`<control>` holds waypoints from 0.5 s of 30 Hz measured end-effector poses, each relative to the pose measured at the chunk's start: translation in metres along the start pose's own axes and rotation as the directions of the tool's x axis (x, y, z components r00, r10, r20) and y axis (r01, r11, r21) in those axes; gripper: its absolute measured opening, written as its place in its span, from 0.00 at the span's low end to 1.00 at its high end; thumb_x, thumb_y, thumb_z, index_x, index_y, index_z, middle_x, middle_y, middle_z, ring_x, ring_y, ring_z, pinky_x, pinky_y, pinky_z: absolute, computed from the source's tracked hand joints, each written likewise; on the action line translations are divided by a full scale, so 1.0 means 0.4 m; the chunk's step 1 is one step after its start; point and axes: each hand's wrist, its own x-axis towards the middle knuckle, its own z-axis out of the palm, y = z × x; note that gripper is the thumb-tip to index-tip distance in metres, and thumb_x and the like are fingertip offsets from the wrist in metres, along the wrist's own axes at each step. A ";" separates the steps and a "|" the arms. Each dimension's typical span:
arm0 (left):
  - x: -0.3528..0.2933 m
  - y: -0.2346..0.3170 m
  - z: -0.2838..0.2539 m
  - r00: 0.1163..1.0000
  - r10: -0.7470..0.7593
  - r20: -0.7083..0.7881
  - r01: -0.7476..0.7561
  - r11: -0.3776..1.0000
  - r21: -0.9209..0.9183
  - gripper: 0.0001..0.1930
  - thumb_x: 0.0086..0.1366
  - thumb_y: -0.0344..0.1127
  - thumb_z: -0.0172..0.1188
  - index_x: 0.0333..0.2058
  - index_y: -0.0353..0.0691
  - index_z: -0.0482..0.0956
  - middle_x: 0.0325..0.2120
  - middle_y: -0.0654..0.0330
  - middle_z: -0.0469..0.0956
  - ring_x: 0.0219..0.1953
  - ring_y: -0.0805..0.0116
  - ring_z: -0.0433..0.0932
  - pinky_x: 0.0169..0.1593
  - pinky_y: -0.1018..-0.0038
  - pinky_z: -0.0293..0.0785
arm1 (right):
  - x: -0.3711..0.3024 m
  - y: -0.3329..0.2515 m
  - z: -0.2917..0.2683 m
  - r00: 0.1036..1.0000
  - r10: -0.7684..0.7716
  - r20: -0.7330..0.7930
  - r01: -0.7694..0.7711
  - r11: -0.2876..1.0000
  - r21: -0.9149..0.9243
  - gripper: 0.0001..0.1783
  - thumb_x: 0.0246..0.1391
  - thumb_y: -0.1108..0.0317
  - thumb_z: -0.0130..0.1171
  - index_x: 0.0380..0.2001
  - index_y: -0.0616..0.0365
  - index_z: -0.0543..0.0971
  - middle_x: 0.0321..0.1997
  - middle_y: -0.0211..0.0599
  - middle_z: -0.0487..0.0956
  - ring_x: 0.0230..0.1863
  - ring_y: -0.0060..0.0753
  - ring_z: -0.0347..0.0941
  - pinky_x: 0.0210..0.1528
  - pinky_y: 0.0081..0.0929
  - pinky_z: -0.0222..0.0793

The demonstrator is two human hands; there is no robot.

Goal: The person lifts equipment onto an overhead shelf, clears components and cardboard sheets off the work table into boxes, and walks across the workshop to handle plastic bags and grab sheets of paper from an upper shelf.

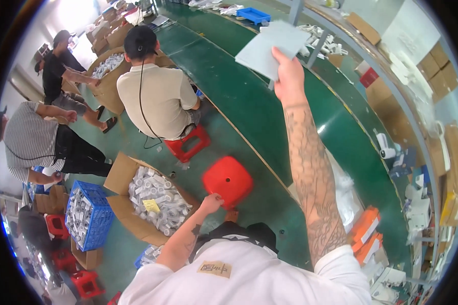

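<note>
My right hand (290, 77) is stretched far forward over the green work table. Its thumb lies on top of a flat, pale grey stack of sheets or thin boards (264, 52), and the fingers are hidden beneath. Close to my body, my left hand (212, 203) is closed on the near left edge of a red plastic stool (230, 178). The stool's seat has a small hole in its middle and looks smeared by motion.
Left of me stands an open cardboard box (118, 175) full of white plastic parts, beside a blue crate (104, 223) of similar parts. A person (152, 96) sits ahead on another red stool (191, 145). Metal shelving (412, 86) with boxes runs along the right.
</note>
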 end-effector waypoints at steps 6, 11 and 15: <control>-0.005 -0.098 0.015 0.971 -0.221 -0.094 0.198 0.958 -0.210 0.20 0.57 0.42 0.63 0.44 0.35 0.77 0.34 0.54 0.81 0.32 0.69 0.79 0.39 0.72 0.75 | 0.298 0.320 -0.130 0.909 0.408 -0.079 -0.414 0.907 -0.074 0.18 0.57 0.53 0.59 0.43 0.55 0.74 0.39 0.37 0.78 0.35 0.35 0.77 0.32 0.41 0.74; -0.105 -0.098 0.070 0.851 -0.519 -0.083 0.496 0.845 -0.199 0.20 0.55 0.45 0.62 0.42 0.38 0.81 0.39 0.49 0.81 0.45 0.54 0.79 0.49 0.64 0.74 | 0.009 0.672 -0.341 0.656 0.754 0.035 -0.680 0.610 -0.407 0.22 0.62 0.45 0.49 0.30 0.54 0.71 0.20 0.31 0.71 0.20 0.27 0.69 0.22 0.34 0.70; -0.083 -0.006 0.168 0.893 -0.450 -0.028 0.451 0.891 0.059 0.20 0.55 0.47 0.60 0.40 0.38 0.81 0.34 0.49 0.82 0.40 0.55 0.80 0.45 0.63 0.75 | -0.403 0.744 -0.583 0.213 0.932 0.292 -0.632 0.359 -0.686 0.20 0.63 0.52 0.48 0.30 0.57 0.79 0.26 0.33 0.79 0.24 0.27 0.74 0.28 0.26 0.69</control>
